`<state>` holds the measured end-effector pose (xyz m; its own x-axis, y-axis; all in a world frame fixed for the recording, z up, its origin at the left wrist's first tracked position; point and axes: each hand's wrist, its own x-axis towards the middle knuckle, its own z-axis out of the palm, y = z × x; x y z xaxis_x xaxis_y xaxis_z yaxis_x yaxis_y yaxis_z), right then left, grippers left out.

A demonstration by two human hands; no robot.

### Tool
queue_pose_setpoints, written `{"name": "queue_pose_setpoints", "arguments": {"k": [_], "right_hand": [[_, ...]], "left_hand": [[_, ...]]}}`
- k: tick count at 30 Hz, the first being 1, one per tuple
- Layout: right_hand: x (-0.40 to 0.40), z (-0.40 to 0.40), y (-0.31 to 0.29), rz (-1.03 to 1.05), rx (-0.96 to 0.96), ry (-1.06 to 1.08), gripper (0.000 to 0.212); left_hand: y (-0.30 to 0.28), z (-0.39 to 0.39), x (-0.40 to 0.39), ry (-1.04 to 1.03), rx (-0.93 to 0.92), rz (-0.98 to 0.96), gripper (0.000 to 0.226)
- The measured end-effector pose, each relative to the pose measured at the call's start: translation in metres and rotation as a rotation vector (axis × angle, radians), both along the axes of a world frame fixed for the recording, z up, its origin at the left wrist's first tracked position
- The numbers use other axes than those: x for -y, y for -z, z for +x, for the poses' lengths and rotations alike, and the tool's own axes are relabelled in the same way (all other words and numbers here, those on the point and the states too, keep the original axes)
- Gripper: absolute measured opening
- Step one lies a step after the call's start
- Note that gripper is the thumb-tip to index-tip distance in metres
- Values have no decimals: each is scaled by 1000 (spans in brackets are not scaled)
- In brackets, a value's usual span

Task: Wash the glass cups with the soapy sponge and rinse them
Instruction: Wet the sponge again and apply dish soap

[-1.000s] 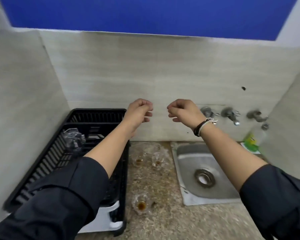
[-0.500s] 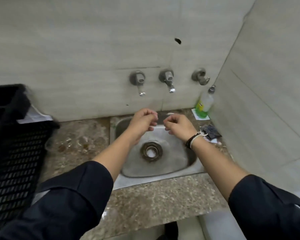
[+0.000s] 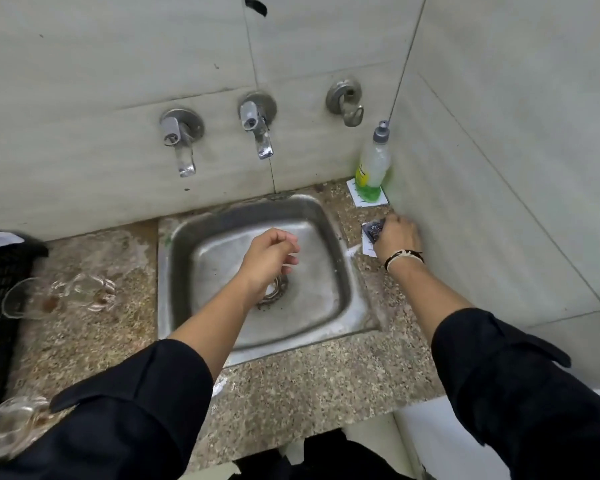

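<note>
The sponge (image 3: pixel 374 231), a dark scrubby pad, lies on the table (image 3: pixel 284 403) right of the sink (image 3: pixel 347 306), just before the soap bottle (image 3: pixel 373 168). It is covered by the right hand (image 3: pixel 397 237), whose fingers are curled onto it; a closed grip cannot be told. The left hand (image 3: pixel 269 258) hangs over the sink, loosely curled, empty. The glass cups (image 3: pixel 66 296) stand far left, nearer that hand.

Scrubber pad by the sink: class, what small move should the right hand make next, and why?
Probably close on the scrubber pad and lift it: the right hand already rests on it, the left hand hangs empty over the sink, and the glass cups wait unwashed.
</note>
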<state>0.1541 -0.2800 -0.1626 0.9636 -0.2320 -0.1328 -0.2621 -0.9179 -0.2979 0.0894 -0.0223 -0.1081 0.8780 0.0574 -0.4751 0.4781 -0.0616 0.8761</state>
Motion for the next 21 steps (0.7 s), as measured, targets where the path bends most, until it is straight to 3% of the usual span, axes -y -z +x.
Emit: {"name": "queue_pose_setpoints", "arguments": {"k": [8, 10, 17, 21], "right_hand": [[3, 11, 8, -12, -80, 96, 50], [-3, 11, -1, 26, -72, 51, 42], [-52, -4, -45, 464, -3, -80, 19], [-93, -1, -67, 725, 13, -91, 33]], "left_hand": [[-4, 7, -12, 155, 20, 84, 10], [-18, 14, -14, 160, 76, 124, 12], [-85, 46, -47, 63, 343, 285, 40], [-120, 73, -61, 111, 522, 499, 58]]}}
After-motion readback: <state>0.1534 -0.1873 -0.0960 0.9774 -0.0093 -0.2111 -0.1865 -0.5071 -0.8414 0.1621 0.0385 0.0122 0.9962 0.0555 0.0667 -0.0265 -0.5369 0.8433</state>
